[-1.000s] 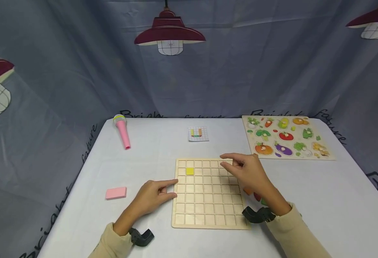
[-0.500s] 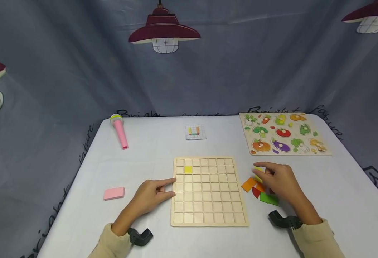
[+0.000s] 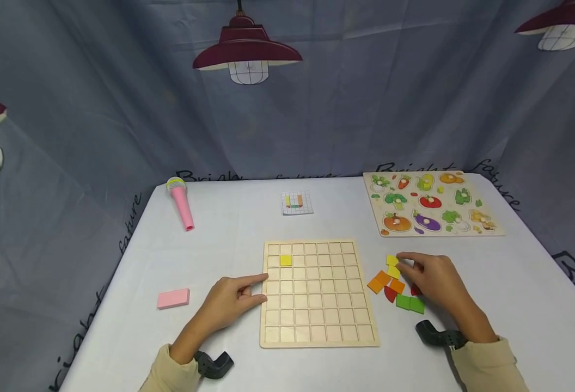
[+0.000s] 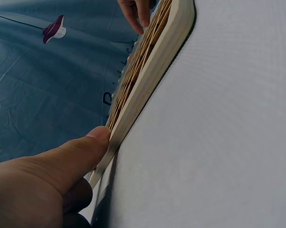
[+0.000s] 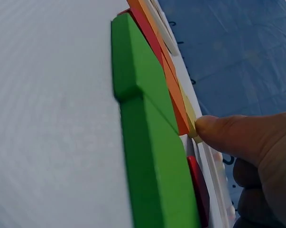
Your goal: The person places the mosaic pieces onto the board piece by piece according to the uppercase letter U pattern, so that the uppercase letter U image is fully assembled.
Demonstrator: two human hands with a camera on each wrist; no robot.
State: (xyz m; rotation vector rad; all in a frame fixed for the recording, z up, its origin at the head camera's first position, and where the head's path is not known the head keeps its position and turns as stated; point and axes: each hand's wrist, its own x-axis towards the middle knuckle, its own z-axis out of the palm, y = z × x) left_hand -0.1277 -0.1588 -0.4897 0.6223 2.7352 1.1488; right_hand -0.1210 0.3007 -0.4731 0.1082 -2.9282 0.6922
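Note:
My left hand (image 3: 228, 299) touches the left edge of a wooden grid board (image 3: 322, 299) with index fingertip and thumb; the left wrist view shows the thumb (image 4: 97, 137) against its rim. One yellow square tile (image 3: 286, 260) sits in a cell near the board's upper left. Right of the board, my right hand (image 3: 436, 277) has index finger and thumb, slightly apart, at loose yellow tiles (image 3: 392, 260). In the right wrist view the thumb (image 5: 218, 130) meets a yellow tile's end (image 5: 192, 124). Orange tiles (image 3: 378, 281), red curved pieces (image 3: 390, 294) and green tiles (image 3: 410, 304) lie beside that hand.
A small gridded card (image 3: 297, 203) with a coloured U pattern lies behind the board. At back right is a vegetable puzzle board (image 3: 436, 204). A pink toy microphone (image 3: 182, 207) and a pink block (image 3: 173, 298) lie on the left of the white table (image 3: 228, 245).
My right hand has moved right from over the grid board to the loose tiles, then slightly farther right, uncovering the yellow ones. The left hand has stayed at the board's edge.

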